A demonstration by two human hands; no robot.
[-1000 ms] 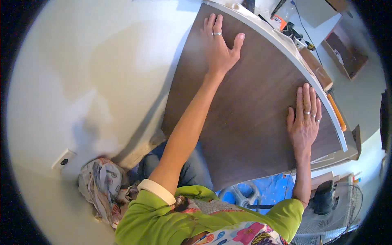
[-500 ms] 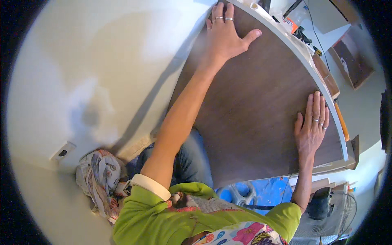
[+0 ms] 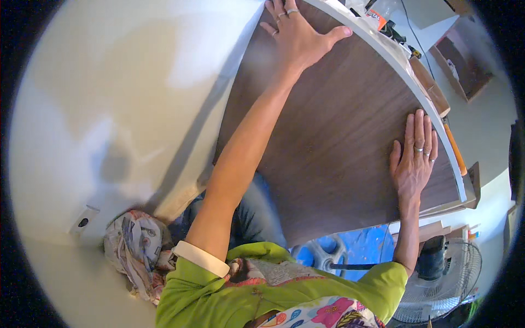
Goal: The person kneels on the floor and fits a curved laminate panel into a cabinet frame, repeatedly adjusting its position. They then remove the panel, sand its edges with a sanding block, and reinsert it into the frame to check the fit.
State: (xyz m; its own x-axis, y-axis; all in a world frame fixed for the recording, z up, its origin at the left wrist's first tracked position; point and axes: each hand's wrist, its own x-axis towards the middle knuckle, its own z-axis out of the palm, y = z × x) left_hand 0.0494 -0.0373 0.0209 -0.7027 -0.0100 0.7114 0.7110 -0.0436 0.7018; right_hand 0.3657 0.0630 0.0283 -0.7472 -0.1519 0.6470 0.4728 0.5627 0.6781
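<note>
A large dark brown wood-grain panel (image 3: 339, 131) stands tilted in front of me, with a white strip (image 3: 415, 82) running along its far curved edge. My left hand (image 3: 298, 35) lies flat on the panel's upper left corner, fingers spread, rings on two fingers. My right hand (image 3: 414, 156) presses flat on the panel near its right edge, fingers together, rings on it too. Neither hand grips anything. My left arm stretches across the panel's left side.
A cream wall (image 3: 120, 109) with a socket (image 3: 83, 222) is on the left. A crumpled patterned cloth (image 3: 134, 249) lies at the lower left. A white fan (image 3: 437, 284) and blue sheeting (image 3: 366, 251) sit below the panel. Tools and wood pieces (image 3: 432, 93) lie beyond the far edge.
My left hand has slid further up to the panel's top corner. The right hand has stayed flat at the right edge. The view has shifted a little.
</note>
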